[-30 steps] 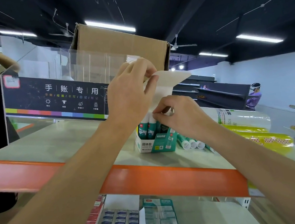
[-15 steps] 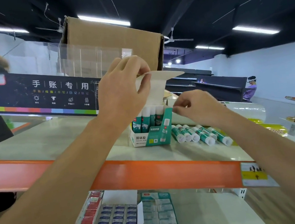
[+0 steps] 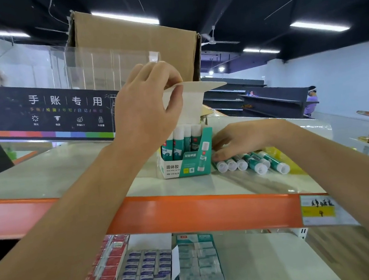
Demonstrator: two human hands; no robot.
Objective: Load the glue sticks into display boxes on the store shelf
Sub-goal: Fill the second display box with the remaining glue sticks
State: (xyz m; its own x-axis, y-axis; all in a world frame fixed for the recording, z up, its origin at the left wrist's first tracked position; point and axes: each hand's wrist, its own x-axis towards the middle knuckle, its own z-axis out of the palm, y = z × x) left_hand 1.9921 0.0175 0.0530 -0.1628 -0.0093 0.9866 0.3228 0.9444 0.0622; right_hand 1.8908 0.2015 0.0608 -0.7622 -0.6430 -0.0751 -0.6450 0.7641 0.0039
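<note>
A teal and white display box (image 3: 187, 165) stands on the upper shelf (image 3: 66, 173), with several upright glue sticks (image 3: 185, 139) in it. My left hand (image 3: 149, 104) pinches the box's raised white lid flap (image 3: 194, 94) and holds it up. Several loose glue sticks (image 3: 251, 164) lie in a row just right of the box, white caps toward me. My right hand (image 3: 237, 140) rests low over the left end of that row, fingertips touching the sticks; whether it grips one is hidden.
A brown cardboard carton (image 3: 137, 50) and a clear acrylic organiser with a dark printed front (image 3: 42, 110) stand behind the box. An orange rail (image 3: 199, 210) edges the shelf. Boxes of erasers (image 3: 148, 267) sit on the lower shelf. A person (image 3: 311, 101) stands far right.
My right hand has left the top of the box and dropped to the loose sticks lying on its right. My left hand keeps holding the flap up.
</note>
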